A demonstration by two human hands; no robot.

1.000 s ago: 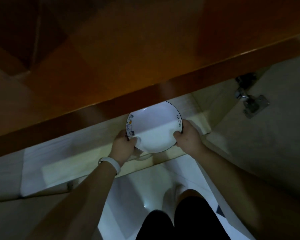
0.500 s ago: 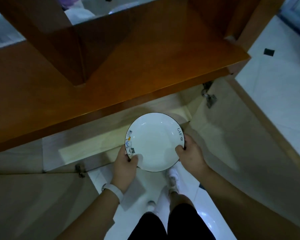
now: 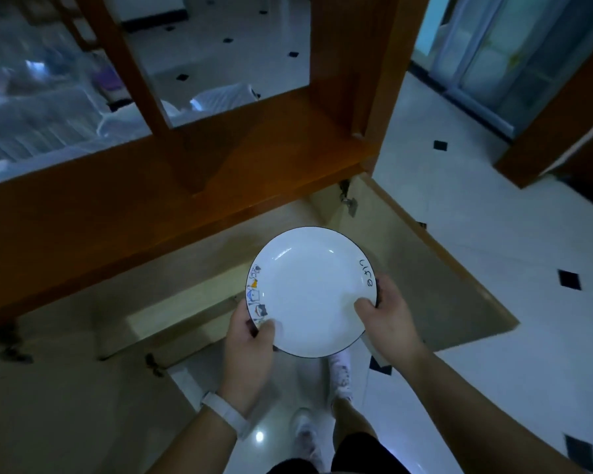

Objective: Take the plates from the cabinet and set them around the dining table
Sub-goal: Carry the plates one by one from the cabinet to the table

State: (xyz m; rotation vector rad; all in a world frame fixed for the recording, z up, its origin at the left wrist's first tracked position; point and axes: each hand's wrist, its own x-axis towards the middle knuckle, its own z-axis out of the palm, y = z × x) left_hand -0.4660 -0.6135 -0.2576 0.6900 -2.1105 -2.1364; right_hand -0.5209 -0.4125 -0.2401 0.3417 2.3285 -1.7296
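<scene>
Head view, sole view. Item: one white plate (image 3: 308, 289), round, shallow, dark-rimmed, small coloured drawings on its left border and the word "life" on its right; whether more plates sit under it we cannot tell. Location: held in the air, roughly level, face up, above the floor (image 3: 493, 241) and in front of the open cabinet (image 3: 117, 213), clear of its shelf, between the two swung-out doors. Hold: left hand (image 3: 250, 343) grips the near-left rim, thumb laid over the top edge, other fingers hidden beneath; right hand (image 3: 387, 313) grips the right rim, thumb pressed onto the inner face, fingers (image 3: 381, 284) curled round the outer edge. Both hands are closed on the rim, opposite each other. Handling, as we judge it: glazed ceramic, rigid, moderately weighty, smooth and so prone to slip, and brittle over a hard tiled floor. The rim is the proper place to take it, thumb above and fingers below, on two opposing sides. Nearby: the right-hand door (image 3: 425, 285), its hinge (image 3: 349, 203), and a pale wristband (image 3: 225, 417) on the left wrist. We judge the table setting not yet begun.
</scene>
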